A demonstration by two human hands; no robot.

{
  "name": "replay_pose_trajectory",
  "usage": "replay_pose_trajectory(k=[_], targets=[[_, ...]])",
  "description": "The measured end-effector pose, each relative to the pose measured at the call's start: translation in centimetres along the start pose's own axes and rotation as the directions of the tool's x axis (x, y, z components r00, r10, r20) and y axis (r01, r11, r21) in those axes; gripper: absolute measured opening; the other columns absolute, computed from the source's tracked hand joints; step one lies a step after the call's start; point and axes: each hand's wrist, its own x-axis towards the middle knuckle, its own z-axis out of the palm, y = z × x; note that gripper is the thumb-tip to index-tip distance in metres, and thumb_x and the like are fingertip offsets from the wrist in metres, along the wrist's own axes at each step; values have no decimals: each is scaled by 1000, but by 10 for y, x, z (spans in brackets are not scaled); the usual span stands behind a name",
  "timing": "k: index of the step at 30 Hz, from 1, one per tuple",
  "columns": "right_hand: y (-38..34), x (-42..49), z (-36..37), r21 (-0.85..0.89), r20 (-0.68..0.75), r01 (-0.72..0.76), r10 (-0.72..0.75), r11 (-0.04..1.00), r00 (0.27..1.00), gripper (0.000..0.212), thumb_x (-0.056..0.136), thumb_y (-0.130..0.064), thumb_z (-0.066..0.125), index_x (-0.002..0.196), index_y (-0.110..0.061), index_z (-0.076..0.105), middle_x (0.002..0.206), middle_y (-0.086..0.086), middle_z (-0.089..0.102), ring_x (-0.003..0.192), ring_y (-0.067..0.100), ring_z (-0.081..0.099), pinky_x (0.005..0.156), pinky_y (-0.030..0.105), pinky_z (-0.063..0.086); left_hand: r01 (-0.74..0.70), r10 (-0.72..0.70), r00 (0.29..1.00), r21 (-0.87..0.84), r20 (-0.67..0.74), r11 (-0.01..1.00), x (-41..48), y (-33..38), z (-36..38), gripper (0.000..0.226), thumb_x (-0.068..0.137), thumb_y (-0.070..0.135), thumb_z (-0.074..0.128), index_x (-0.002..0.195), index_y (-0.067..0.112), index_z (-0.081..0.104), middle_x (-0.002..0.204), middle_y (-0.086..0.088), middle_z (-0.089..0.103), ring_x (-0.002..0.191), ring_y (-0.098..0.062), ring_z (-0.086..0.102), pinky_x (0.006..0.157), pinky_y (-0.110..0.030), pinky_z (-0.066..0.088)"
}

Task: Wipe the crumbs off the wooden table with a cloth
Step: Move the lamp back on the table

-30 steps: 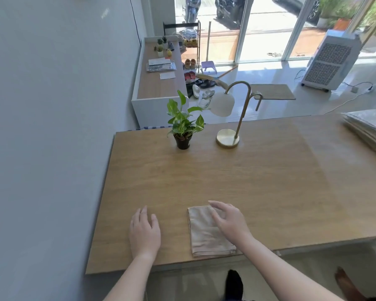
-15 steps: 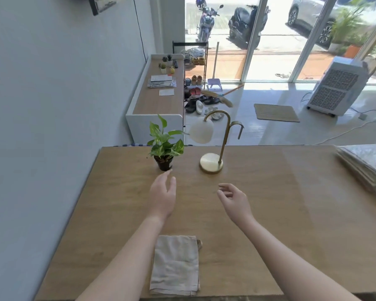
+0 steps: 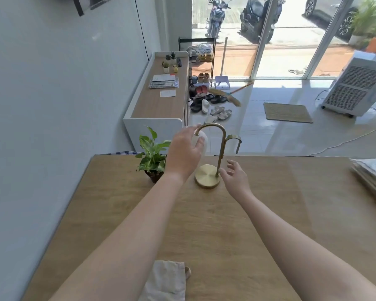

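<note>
The beige folded cloth (image 3: 167, 281) lies on the wooden table (image 3: 237, 231) near the front edge, between my forearms, with neither hand touching it. My left hand (image 3: 183, 155) is stretched to the far side and curls over the white globe shade (image 3: 205, 145) of a brass desk lamp (image 3: 206, 178). My right hand (image 3: 234, 179) hovers open just right of the lamp's stem, fingers spread, close to the round base. I can make out no crumbs on the wood.
A small potted plant (image 3: 152, 157) stands just left of the lamp, near my left wrist. A stack of papers (image 3: 373, 177) lies at the table's right edge. A grey wall runs along the left. Beyond the table are a white sideboard (image 3: 159, 105) and tiled floor.
Both hands left the cloth and reached forward across the table. The left hand went from beside the plant up onto the lamp's globe; the right hand came close to the lamp's stem.
</note>
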Motion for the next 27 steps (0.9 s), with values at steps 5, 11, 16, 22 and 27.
replay_pose_trajectory(k=[5, 11, 16, 22, 27], targets=[[4, 31, 13, -32, 64, -31, 33, 999, 997, 60, 103, -40, 67, 155, -19, 48, 153, 5, 57, 128, 21, 62, 108, 43, 51, -40, 37, 999, 80, 34, 996, 33, -8, 13, 40, 103, 27, 66, 141, 16, 66, 132, -1, 71, 124, -19, 61, 112, -32, 44], [11, 50, 27, -82, 49, -54, 58, 995, 997, 47, 105, -38, 63, 145, -14, 58, 141, 6, 66, 126, 23, 65, 104, 40, 51, -88, 87, 996, 70, 17, 994, 45, -17, 17, 31, 101, 19, 70, 131, 16, 73, 118, 2, 76, 110, -14, 67, 100, -24, 47], [15, 55, 36, -155, 69, -45, 57, 987, 996, 28, 108, -33, 57, 121, -12, 71, 109, 2, 71, 109, 25, 67, 85, 36, 48, -111, 112, 993, 51, -28, 993, 50, -20, 15, 22, 101, 15, 69, 121, 15, 78, 111, 2, 79, 104, -14, 69, 95, -22, 49], [19, 56, 41, -228, 60, -34, 49, 973, 997, 28, 111, -28, 51, 95, -11, 66, 86, 4, 69, 86, 29, 66, 68, 38, 45, -113, 113, 994, 12, -13, 994, 50, -20, 10, 24, 100, 12, 70, 122, 13, 79, 111, -1, 79, 105, -14, 71, 98, -29, 55], [12, 47, 39, -214, 61, -46, 60, 976, 996, 26, 111, -24, 51, 94, -11, 65, 87, 6, 71, 84, 27, 67, 74, 42, 52, -120, 120, 993, 2, 16, 993, 47, -19, 3, 24, 99, 10, 71, 122, 11, 80, 110, -2, 80, 104, -15, 72, 98, -30, 56]])
